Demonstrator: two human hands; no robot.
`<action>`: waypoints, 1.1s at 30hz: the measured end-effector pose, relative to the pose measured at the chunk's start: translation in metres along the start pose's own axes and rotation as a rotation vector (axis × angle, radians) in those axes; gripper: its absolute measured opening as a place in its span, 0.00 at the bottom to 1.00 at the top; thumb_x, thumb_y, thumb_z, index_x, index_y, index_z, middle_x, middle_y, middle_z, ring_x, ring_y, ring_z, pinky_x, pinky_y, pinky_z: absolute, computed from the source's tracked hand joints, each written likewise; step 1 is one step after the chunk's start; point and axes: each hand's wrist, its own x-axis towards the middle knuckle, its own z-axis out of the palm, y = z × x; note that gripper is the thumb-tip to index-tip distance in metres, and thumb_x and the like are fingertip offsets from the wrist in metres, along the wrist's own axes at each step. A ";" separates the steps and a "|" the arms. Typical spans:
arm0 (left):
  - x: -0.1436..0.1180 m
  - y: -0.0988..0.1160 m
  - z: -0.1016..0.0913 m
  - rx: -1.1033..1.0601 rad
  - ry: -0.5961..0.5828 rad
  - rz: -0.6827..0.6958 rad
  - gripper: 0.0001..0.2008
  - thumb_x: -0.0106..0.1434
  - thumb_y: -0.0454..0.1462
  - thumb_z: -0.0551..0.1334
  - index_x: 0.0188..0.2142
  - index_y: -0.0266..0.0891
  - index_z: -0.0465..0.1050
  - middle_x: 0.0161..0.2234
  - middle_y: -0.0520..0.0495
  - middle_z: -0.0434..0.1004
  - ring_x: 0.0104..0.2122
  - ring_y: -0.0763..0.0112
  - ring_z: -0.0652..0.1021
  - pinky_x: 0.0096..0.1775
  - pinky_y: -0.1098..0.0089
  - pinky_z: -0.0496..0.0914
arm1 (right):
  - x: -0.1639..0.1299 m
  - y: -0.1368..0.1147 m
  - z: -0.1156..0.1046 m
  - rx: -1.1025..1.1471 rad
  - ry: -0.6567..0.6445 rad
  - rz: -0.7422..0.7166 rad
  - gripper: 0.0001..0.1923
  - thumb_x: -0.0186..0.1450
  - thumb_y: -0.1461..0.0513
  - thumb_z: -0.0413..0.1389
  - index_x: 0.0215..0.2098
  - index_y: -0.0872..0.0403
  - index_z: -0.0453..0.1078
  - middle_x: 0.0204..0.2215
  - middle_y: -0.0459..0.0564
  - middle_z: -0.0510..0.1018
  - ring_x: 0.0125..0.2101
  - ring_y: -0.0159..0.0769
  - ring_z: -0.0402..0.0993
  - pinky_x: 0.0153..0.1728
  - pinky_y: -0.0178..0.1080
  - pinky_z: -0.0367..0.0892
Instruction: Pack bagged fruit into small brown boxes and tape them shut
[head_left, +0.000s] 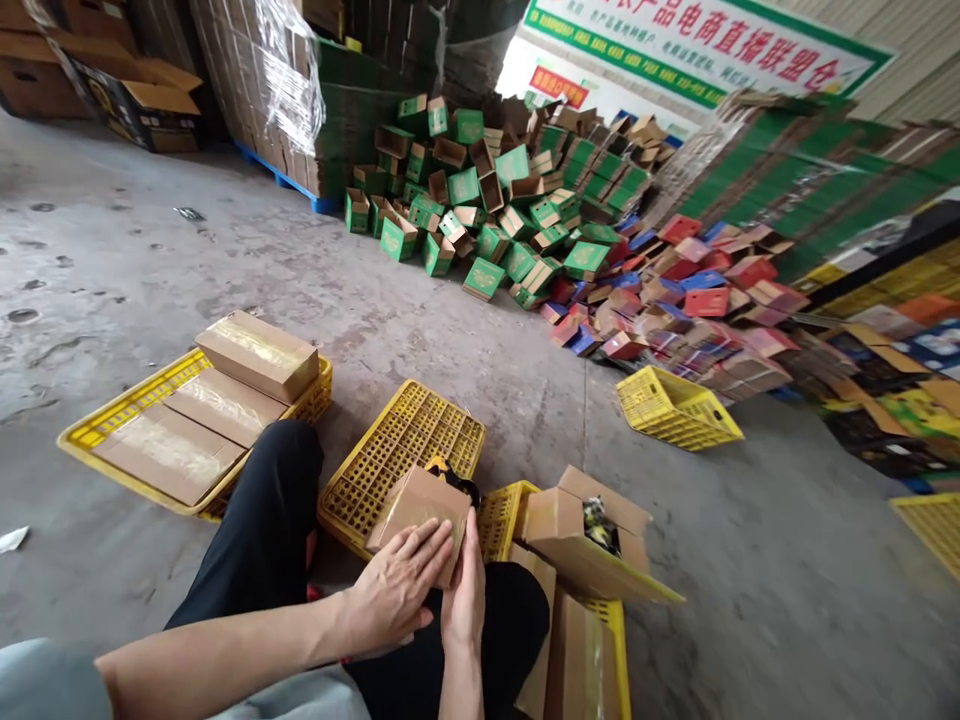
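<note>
A small cardboard box with tape across it rests on an overturned yellow crate before my knees. My left hand lies on the box's upper face, fingers straight and pressed flat. Against the box's right edge, my right hand is held upright with its fingers outstretched. Just behind the box, a yellow and black tool, which looks like a tape dispenser, is partly hidden by it.
On my left, a yellow crate holds three taped boxes. An open box with dark contents stands on crated boxes at right. Farther off are another yellow crate, scattered green boxes and red-blue boxes.
</note>
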 end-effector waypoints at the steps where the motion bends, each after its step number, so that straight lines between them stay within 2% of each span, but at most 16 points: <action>1: -0.002 -0.003 -0.003 0.000 -0.001 0.012 0.47 0.69 0.48 0.60 0.77 0.33 0.37 0.77 0.37 0.36 0.76 0.50 0.46 0.70 0.53 0.53 | -0.004 -0.005 0.004 -0.014 -0.010 0.010 0.31 0.78 0.46 0.40 0.72 0.49 0.62 0.73 0.54 0.62 0.71 0.45 0.59 0.69 0.51 0.60; 3: -0.006 -0.009 -0.011 -0.011 -0.003 0.049 0.46 0.68 0.45 0.62 0.77 0.34 0.40 0.77 0.37 0.40 0.75 0.52 0.49 0.70 0.54 0.55 | -0.012 -0.013 0.012 -0.092 -0.004 -0.007 0.33 0.77 0.44 0.41 0.73 0.52 0.61 0.75 0.54 0.56 0.73 0.47 0.53 0.71 0.50 0.57; 7: -0.017 -0.022 -0.024 -0.025 -0.006 0.056 0.45 0.65 0.41 0.65 0.76 0.37 0.47 0.76 0.38 0.45 0.75 0.52 0.52 0.71 0.53 0.54 | -0.024 -0.016 0.021 -0.281 0.061 -0.127 0.34 0.77 0.45 0.42 0.73 0.54 0.61 0.75 0.58 0.54 0.72 0.49 0.57 0.68 0.49 0.61; 12: -0.037 -0.055 -0.034 -0.023 0.038 -0.077 0.48 0.65 0.41 0.65 0.77 0.39 0.40 0.76 0.39 0.43 0.74 0.53 0.53 0.72 0.50 0.49 | -0.023 -0.012 0.016 -0.455 0.077 -0.241 0.32 0.79 0.48 0.39 0.73 0.54 0.61 0.75 0.58 0.56 0.70 0.50 0.62 0.65 0.49 0.67; 14: -0.042 -0.065 -0.035 -0.022 0.060 -0.096 0.49 0.65 0.41 0.64 0.77 0.41 0.38 0.77 0.39 0.43 0.74 0.53 0.54 0.72 0.50 0.49 | -0.023 -0.014 0.014 -0.553 0.097 -0.303 0.31 0.79 0.48 0.40 0.73 0.53 0.61 0.75 0.59 0.56 0.71 0.54 0.60 0.65 0.54 0.65; 17: -0.044 -0.067 -0.030 -0.015 0.081 -0.113 0.51 0.65 0.40 0.64 0.78 0.42 0.32 0.77 0.40 0.41 0.74 0.53 0.55 0.71 0.51 0.52 | -0.027 -0.021 0.016 -0.747 0.112 -0.401 0.32 0.78 0.48 0.43 0.74 0.51 0.58 0.73 0.58 0.59 0.73 0.63 0.50 0.67 0.69 0.56; 19: -0.042 -0.063 -0.024 -0.008 0.101 -0.131 0.53 0.66 0.40 0.63 0.77 0.42 0.27 0.77 0.38 0.40 0.74 0.52 0.55 0.71 0.50 0.53 | -0.035 -0.024 0.021 -0.835 0.073 -0.468 0.33 0.78 0.48 0.43 0.76 0.51 0.52 0.71 0.60 0.63 0.72 0.65 0.52 0.66 0.74 0.53; 22: -0.040 -0.058 -0.016 -0.005 0.150 -0.147 0.49 0.71 0.41 0.59 0.77 0.41 0.24 0.77 0.37 0.40 0.73 0.53 0.57 0.70 0.50 0.53 | -0.047 -0.028 0.034 -0.861 -0.021 -0.571 0.33 0.79 0.50 0.42 0.78 0.52 0.47 0.70 0.62 0.65 0.69 0.62 0.62 0.65 0.69 0.59; 25: -0.040 -0.058 -0.014 -0.011 0.179 -0.135 0.43 0.73 0.39 0.54 0.77 0.43 0.26 0.77 0.38 0.42 0.72 0.53 0.59 0.70 0.50 0.54 | -0.049 -0.034 0.046 -0.838 -0.058 -0.638 0.31 0.79 0.54 0.43 0.78 0.51 0.48 0.70 0.60 0.66 0.69 0.58 0.63 0.63 0.63 0.65; 28: -0.040 -0.061 -0.016 -0.020 0.170 -0.127 0.44 0.72 0.37 0.55 0.77 0.42 0.27 0.76 0.38 0.43 0.72 0.53 0.61 0.70 0.49 0.54 | -0.035 -0.045 0.052 -0.815 -0.053 -0.669 0.30 0.79 0.56 0.44 0.77 0.51 0.52 0.68 0.58 0.70 0.67 0.55 0.65 0.62 0.60 0.67; 33: -0.039 -0.060 -0.022 -0.038 0.131 -0.137 0.48 0.70 0.42 0.60 0.77 0.42 0.29 0.76 0.37 0.43 0.72 0.51 0.60 0.70 0.46 0.54 | -0.007 -0.060 0.051 -0.805 -0.067 -0.700 0.26 0.79 0.58 0.44 0.73 0.52 0.60 0.65 0.57 0.74 0.64 0.52 0.69 0.61 0.57 0.69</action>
